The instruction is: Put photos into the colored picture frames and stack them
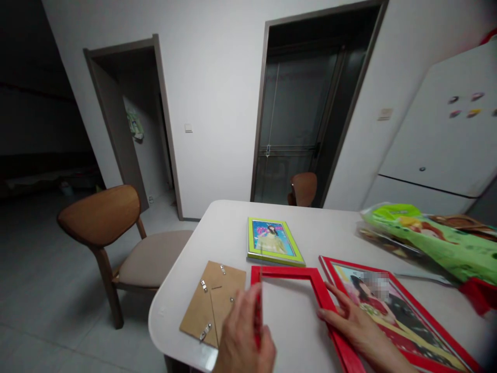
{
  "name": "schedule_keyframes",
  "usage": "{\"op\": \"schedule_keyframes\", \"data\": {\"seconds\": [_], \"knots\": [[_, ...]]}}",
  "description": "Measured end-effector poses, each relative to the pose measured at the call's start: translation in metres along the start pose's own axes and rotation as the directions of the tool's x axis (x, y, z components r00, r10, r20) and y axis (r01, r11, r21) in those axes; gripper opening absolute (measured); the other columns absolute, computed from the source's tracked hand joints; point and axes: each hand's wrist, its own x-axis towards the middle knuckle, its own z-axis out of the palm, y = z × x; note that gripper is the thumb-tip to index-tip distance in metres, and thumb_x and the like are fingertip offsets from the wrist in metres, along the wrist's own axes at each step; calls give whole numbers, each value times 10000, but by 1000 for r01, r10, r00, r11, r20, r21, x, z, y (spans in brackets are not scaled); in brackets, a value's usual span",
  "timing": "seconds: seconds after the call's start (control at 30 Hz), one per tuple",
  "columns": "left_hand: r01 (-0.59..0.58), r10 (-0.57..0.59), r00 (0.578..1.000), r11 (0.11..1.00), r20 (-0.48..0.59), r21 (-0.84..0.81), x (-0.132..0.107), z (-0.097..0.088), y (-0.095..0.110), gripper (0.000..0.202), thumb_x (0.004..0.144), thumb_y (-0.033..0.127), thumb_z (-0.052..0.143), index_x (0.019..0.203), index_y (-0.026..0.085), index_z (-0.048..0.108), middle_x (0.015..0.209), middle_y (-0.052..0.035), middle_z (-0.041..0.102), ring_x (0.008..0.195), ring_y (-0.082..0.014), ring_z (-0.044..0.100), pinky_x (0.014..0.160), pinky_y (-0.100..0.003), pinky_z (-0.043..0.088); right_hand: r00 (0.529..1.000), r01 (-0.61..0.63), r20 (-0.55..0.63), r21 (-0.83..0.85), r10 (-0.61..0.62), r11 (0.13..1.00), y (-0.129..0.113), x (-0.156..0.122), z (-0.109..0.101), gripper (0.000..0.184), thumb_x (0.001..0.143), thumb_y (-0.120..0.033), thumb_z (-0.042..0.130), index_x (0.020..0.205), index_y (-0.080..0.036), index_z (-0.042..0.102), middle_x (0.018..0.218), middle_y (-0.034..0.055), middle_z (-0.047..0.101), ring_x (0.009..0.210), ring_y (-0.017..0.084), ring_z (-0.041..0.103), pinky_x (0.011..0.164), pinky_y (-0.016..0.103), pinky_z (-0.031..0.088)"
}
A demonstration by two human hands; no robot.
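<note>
An empty red picture frame [285, 272] is held tilted over the white table, with its opening facing me. My right hand [349, 321] grips its right side, thumb on the inner edge and fingers outside. My left hand [244, 329] is closed at the frame's left side, fingers and thumb around a thin sheet [261, 259] seen almost edge-on, apparently clear. A brown backing board [198, 305] with metal clips lies left of my left hand, partly covered by it. Beyond the frame lies a lime-green framed picture [274, 241]. A larger red framed picture [388, 311] lies under my right forearm.
The white table [229, 223] has a rounded left corner. On its right lie a green printed plastic bag [438, 233] and a red object [479, 295]. A wooden chair [104, 217] stands at the left, another [305, 187] behind the table. A white fridge [438, 140] stands right.
</note>
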Motion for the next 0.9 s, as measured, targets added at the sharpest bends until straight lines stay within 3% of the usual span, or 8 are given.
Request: {"op": "schedule_keyframes", "data": {"seconds": [0.1, 0.2, 0.37, 0.5, 0.6, 0.7, 0.8, 0.9], "knots": [[334, -335, 942, 942, -15, -31, -11, -26, -28, 467, 657, 119, 397, 1124, 125, 403, 760, -22, 541, 693, -157, 551, 638, -256, 460, 994, 65, -63, -304, -88, 951, 19, 12, -2, 707, 657, -406, 422, 1231, -3, 327, 424, -48, 456, 438, 160, 461, 446, 251, 319], [462, -462, 885, 887, 60, 25, -24, -36, -57, 458, 671, 136, 394, 1125, 79, 392, 686, -1, 525, 637, -151, 558, 624, -259, 461, 986, 80, -78, -567, -150, 820, 29, 18, 0, 633, 678, -369, 355, 1178, 15, 404, 457, -2, 506, 468, 199, 507, 498, 285, 358], [290, -349, 919, 914, 184, 283, -38, -37, -78, 459, 692, 170, 425, 1141, 74, 432, 920, -108, 607, 856, -205, 574, 772, -316, 456, 981, 133, -3, -726, -196, 675, 31, 20, 0, 541, 713, -311, 330, 1137, -2, 458, 693, 125, 633, 655, 246, 590, 634, 318, 419], [132, -262, 936, 880, 234, 457, -39, -36, -79, 415, 682, 217, 469, 1068, 78, 530, 1033, -166, 583, 972, -274, 533, 838, -393, 431, 939, 216, -33, -718, -343, 661, 26, 17, 5, 458, 672, -319, 424, 1007, -41, 565, 943, 199, 597, 862, 287, 555, 781, 375, 396], [3, -125, 959, 902, 255, 432, -40, -27, -78, 480, 650, 225, 519, 1112, 99, 498, 1088, -165, 554, 1017, -287, 502, 860, -414, 417, 925, 294, -63, -503, -374, 813, 17, 9, 32, 465, 662, -348, 465, 1045, -95, 541, 952, 151, 593, 821, 245, 563, 763, 362, 412], [-219, 106, 930, 928, 351, 300, -44, -7, -81, 562, 661, 234, 548, 1199, 153, 407, 1211, -146, 471, 1103, -285, 434, 879, -412, 405, 988, 146, 63, -55, -142, 988, 3, 1, 72, 566, 688, -349, 455, 1178, -70, 406, 620, 20, 578, 487, 143, 527, 494, 268, 430], [-325, 217, 898, 914, 382, 244, -44, 11, -82, 537, 739, 181, 470, 1255, 207, 326, 1255, -126, 430, 1141, -274, 397, 870, -422, 411, 969, -73, 248, 297, -4, 952, -22, -6, 96, 557, 670, -313, 494, 1152, -44, 425, 438, -76, 428, 347, 84, 390, 362, 208, 340], [-334, 290, 920, 932, 264, 143, -34, 10, -71, 535, 756, 154, 430, 1274, 192, 299, 1272, -125, 407, 1166, -257, 365, 915, -406, 374, 954, -72, 285, 507, -89, 859, -51, -16, 96, 452, 668, -303, 543, 1072, -104, 506, 484, -68, 458, 386, 61, 392, 392, 189, 357]]}}
